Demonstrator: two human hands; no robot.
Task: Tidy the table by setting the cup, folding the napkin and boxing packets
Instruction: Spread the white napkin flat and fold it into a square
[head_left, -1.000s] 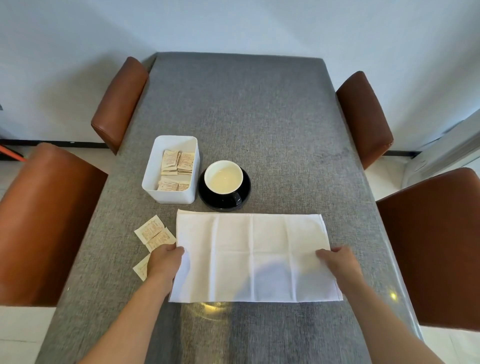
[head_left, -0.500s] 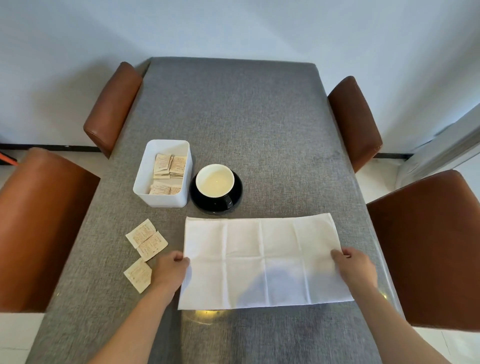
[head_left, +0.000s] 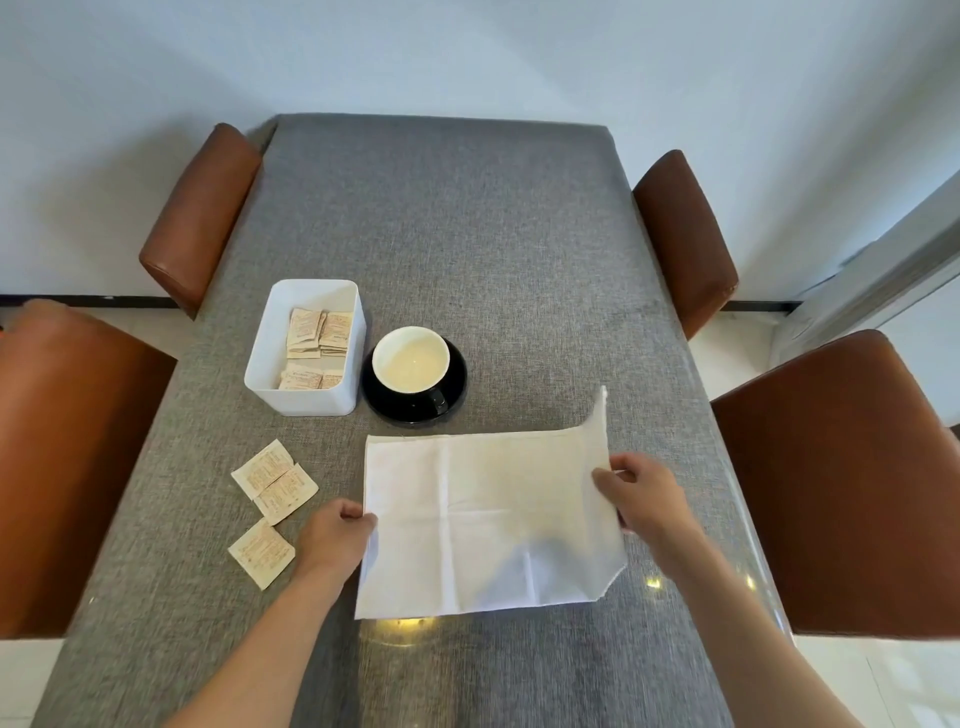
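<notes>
Both hands are pinched onto the napkin (head_left: 488, 519): the right hand (head_left: 641, 491) grips its right edge and has that side raised off the cloth, the far right corner standing up in a peak, while the left hand (head_left: 337, 535) holds the left edge down low against the table (head_left: 467, 234). The napkin looks thin, soft and light, creased into panels, so it should droop wherever it isn't held and is best taken at edges or corners, as it is here. Its middle lies flat between the two hands, just in front of the person.

Just beyond its far edge sits the cup (head_left: 411, 359) on a black saucer (head_left: 454, 387), and beside that the white box (head_left: 306, 345) with packets inside. Three loose packets (head_left: 274, 475) lie left of the napkin, near the left hand.
</notes>
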